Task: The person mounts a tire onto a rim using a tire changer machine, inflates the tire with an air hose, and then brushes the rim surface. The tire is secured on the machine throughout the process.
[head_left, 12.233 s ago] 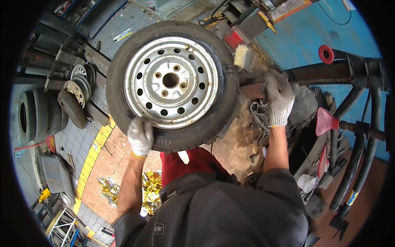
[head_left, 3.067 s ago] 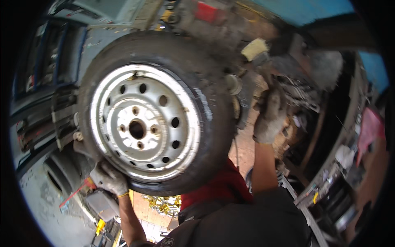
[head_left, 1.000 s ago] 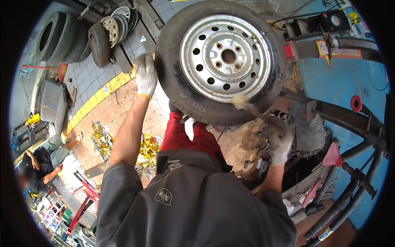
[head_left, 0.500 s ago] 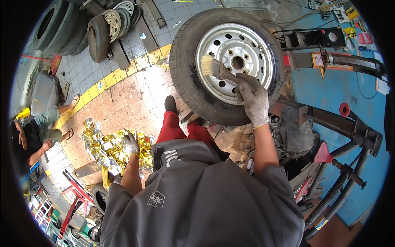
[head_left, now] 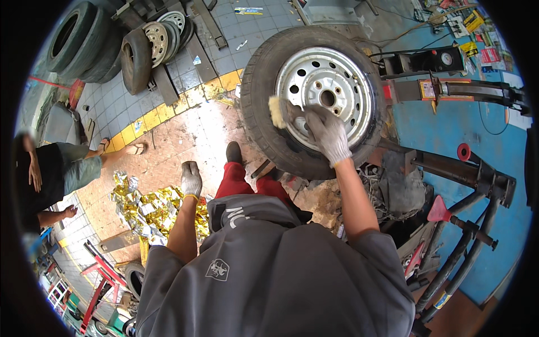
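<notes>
My right hand [head_left: 328, 133], in a grey-white work glove, is closed round the dark handle of a flat paintbrush. The pale bristles of this paintbrush [head_left: 277, 112] are at the left sidewall of a car tyre [head_left: 259, 92], beside the rim edge; whether they touch the rubber is hard to tell. The tyre is mounted on a silver steel wheel [head_left: 351, 78] with round holes. Part of the wheel is hidden behind my hand. My gloved left hand [head_left: 191, 178] hangs lower left, its fingers together and curled, with nothing visible in it.
Crumpled gold and silver foil [head_left: 151, 210] lies beside my left forearm. Used tyres [head_left: 84, 45] and bare rims [head_left: 156, 42] stand far left. Another person [head_left: 48, 174] is at the left edge. A black metal frame [head_left: 477, 185] with red parts is at the right.
My right hand and the paintbrush have moved down and left, from the rim onto the tyre's left side. My left hand has swung up and right, away from the foil. The other person has moved inward.
</notes>
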The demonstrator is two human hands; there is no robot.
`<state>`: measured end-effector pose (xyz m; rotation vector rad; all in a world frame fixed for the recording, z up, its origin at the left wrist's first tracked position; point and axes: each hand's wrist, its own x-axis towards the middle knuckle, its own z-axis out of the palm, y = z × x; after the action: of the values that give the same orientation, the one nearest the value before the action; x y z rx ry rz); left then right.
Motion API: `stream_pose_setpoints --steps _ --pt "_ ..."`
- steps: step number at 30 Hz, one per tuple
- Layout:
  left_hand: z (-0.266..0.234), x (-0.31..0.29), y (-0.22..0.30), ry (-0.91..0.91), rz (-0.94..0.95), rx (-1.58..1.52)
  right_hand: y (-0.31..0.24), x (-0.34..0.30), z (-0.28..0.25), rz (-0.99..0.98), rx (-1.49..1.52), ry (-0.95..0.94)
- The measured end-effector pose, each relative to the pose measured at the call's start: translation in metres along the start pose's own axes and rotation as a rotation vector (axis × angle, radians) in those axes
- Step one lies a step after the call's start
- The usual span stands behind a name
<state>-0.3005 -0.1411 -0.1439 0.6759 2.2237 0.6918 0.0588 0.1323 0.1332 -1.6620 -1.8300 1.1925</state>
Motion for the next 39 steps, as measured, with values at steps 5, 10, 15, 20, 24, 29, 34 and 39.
stream_pose_setpoints --steps 5,10,15,20,24,29,34,39 --pt "-0.009 0.011 -0.025 -0.002 -0.026 0.139 -0.028 0.071 0.013 0.038 0.100 0.080" --pt "-0.013 0.028 -0.034 0.007 -0.044 0.080 -0.005 0.063 -0.013 -0.273 0.036 0.240" --pt "-0.001 0.029 0.094 -0.018 0.124 -0.063 -0.054 0.029 -0.031 0.230 -0.090 -0.127" --pt "0.051 0.066 0.229 0.171 0.818 0.150 -0.010 0.056 0.006 0.170 0.184 -0.096" --pt "0.087 0.074 0.338 0.201 0.617 0.088 -0.026 0.097 0.014 0.078 0.264 0.051" --pt "0.122 0.086 0.351 0.355 0.636 0.026 -0.037 0.141 0.007 0.082 0.483 0.313" --pt "0.115 0.083 0.355 0.339 0.635 -0.055 -0.057 0.123 0.001 0.136 0.034 0.307" --pt "0.120 0.085 0.352 0.385 0.687 -0.053 -0.022 0.107 -0.007 0.095 0.073 0.005"
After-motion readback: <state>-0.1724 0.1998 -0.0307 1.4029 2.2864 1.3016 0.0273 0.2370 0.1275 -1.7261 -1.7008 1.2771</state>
